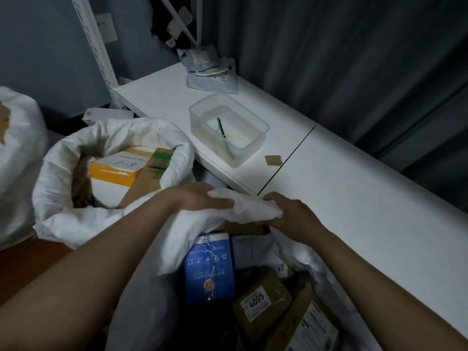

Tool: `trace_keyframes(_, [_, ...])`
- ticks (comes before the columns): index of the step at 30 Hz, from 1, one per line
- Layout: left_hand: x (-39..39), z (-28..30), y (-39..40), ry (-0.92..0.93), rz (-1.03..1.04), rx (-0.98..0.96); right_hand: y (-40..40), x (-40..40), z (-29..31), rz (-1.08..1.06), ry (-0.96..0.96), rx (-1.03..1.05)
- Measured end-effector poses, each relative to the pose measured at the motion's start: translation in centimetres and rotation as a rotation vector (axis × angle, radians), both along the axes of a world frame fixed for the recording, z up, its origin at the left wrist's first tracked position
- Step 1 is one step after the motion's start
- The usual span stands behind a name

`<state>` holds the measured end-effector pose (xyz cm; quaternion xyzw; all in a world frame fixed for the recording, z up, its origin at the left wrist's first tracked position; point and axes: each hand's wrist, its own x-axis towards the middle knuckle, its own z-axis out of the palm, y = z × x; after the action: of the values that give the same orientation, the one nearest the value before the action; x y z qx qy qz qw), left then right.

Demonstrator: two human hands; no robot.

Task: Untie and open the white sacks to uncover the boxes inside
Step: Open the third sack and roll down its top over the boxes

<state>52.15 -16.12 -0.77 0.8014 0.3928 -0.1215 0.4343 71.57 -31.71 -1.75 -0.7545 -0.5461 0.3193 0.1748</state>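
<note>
A white sack (152, 287) stands open right below me, its far rim bunched up between my hands. My left hand (200, 197) grips the rim's fabric from the left and my right hand (288, 215) grips it from the right. Inside lie a blue box (209, 269), a brown parcel labelled 4005 (263, 297) and another labelled carton (311, 328). A second white sack (76, 219) stands open behind it to the left, showing a yellow and white box (116, 171) and a brown carton (149, 173). A third sack (17, 153) is at the left edge.
A white shelf top (342, 188) runs along the right. On it stand a clear plastic tub (228, 127) holding coloured cable ties, a small brown tag (273, 160) and a pile of grey mailer bags (210, 69). A white rack post (93, 41) rises behind; dark curtain at right.
</note>
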Motion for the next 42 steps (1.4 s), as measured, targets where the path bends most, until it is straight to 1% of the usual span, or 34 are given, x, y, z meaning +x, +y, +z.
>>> trace_keyframes(1, [0.5,-0.1,-0.6,-0.004,-0.058,0.078,-0.1,0.1,-0.5,-0.092,0.140,0.030])
trace_keyframes(2, [1.0,-0.6,-1.4,-0.016,-0.118,0.187,0.4,0.1,-0.8,-0.159,0.268,-0.021])
trace_keyframes(4, [1.4,-2.0,-2.7,-0.085,-0.271,0.451,1.7,-0.2,-0.3,-0.207,0.406,-0.279])
trace_keyframes(5, [1.5,-2.9,-3.1,-0.162,-0.320,0.510,2.0,-0.1,-0.1,-0.199,0.443,-0.371])
trace_keyframes(6, [1.6,-3.6,-3.2,-0.255,-0.291,0.461,2.2,0.2,-0.1,-0.189,0.464,-0.391])
trace_keyframes(8, [1.8,-4.2,-2.0,-0.356,-0.100,0.114,2.0,0.8,-0.1,-0.182,0.421,-0.251])
trace_keyframes(10, [1.7,-4.3,0.0,-0.350,0.012,-0.195,0.5,0.9,-0.8,-0.152,0.158,-0.090])
trace_keyframes(11, [1.7,-4.2,0.7,-0.326,0.049,-0.295,-0.3,0.7,-1.8,-0.142,0.036,-0.035])
trace_keyframes(12, [1.9,-4.2,1.2,-0.291,0.078,-0.353,-0.9,0.3,-2.6,-0.152,-0.018,0.010])
trace_keyframes(13, [2.2,-4.2,1.4,-0.235,0.078,-0.311,-1.3,-0.1,-3.4,-0.189,-0.004,0.062])
trace_keyframes(14, [2.7,-4.3,1.2,-0.135,0.034,-0.152,-1.5,-0.5,-4.0,-0.246,0.068,0.121])
trace_keyframes(15, [3.1,-4.6,0.6,-0.019,-0.032,0.074,-1.2,-0.5,-4.4,-0.318,0.174,0.129])
trace_keyframes(16, [3.4,-4.7,-0.5,0.053,-0.118,0.300,-0.6,-0.4,-4.2,-0.375,0.286,0.066])
trace_keyframes(17, [3.5,-5.1,-1.6,0.046,-0.218,0.471,0.2,-0.2,-3.9,-0.412,0.387,-0.054])
trace_keyframes(18, [3.5,-5.6,-2.4,-0.017,-0.327,0.572,0.6,0.0,-3.7,-0.439,0.513,-0.178])
trace_keyframes(19, [3.4,-6.4,-2.7,-0.098,-0.418,0.594,0.9,0.3,-3.7,-0.460,0.610,-0.260])
trace_keyframes(20, [3.3,-7.2,-2.7,-0.170,-0.457,0.565,1.1,0.4,-3.8,-0.478,0.658,-0.273])
trace_keyframes(22, [3.6,-8.5,-1.7,-0.288,-0.355,0.401,1.0,0.7,-4.1,-0.473,0.579,-0.150])
trace_keyframes(23, [4.0,-8.8,-1.3,-0.290,-0.293,0.316,0.2,0.7,-3.9,-0.416,0.473,-0.085])
trace_keyframes(25, [4.9,-9.2,-0.7,-0.294,-0.180,0.140,-2.0,0.4,-3.9,-0.295,0.244,-0.044])
trace_keyframes(26, [5.3,-9.3,-0.6,-0.303,-0.111,0.042,-3.0,0.1,-3.9,-0.297,0.205,-0.056])
trace_keyframes(27, [5.5,-9.2,-0.4,-0.302,-0.041,-0.044,-3.9,-0.1,-4.4,-0.335,0.216,-0.049])
trace_keyframes(28, [5.7,-9.0,-0.4,-0.275,0.006,-0.083,-4.5,-0.2,-4.8,-0.380,0.229,-0.032])
trace_keyframes(29, [5.8,-8.7,-0.6,-0.212,0.003,-0.057,-4.4,0.0,-5.2,-0.455,0.240,-0.042])
trace_keyframes(30, [5.9,-8.6,-0.9,-0.118,-0.059,0.060,-4.0,0.5,-5.4,-0.548,0.272,-0.101])
trace_keyframes(31, [6.0,-8.7,-1.4,-0.016,-0.156,0.233,-3.6,1.2,-5.7,-0.645,0.340,-0.171])
trace_keyframes(32, [6.1,-8.7,-2.1,0.023,-0.250,0.418,-3.2,1.7,-5.8,-0.742,0.453,-0.232])
trace_keyframes(33, [6.2,-8.8,-3.0,-0.039,-0.330,0.571,-3.1,2.2,-5.8,-0.809,0.593,-0.272])
trace_keyframes(34, [6.4,-9.0,-3.7,-0.150,-0.411,0.656,-3.0,2.5,-5.7,-0.850,0.695,-0.275])
trace_keyframes(35, [6.6,-9.4,-4.1,-0.235,-0.482,0.672,-2.7,2.7,-5.9,-0.848,0.729,-0.260])
trace_keyframes(36, [7.0,-10.1,-4.1,-0.284,-0.509,0.650,-2.5,2.9,-5.9,-0.804,0.722,-0.253])
trace_keyframes(37, [7.5,-10.4,-4.1,-0.292,-0.493,0.590,-2.5,2.8,-5.8,-0.723,0.637,-0.227])
trace_keyframes(39, [8.6,-10.3,-4.4,-0.263,-0.391,0.505,-3.7,2.4,-6.0,-0.593,0.357,-0.125])
trace_keyframes(42, [10.0,-10.5,-4.7,-0.186,-0.262,0.420,-9.1,1.1,-7.0,-0.472,-0.073,-0.016])
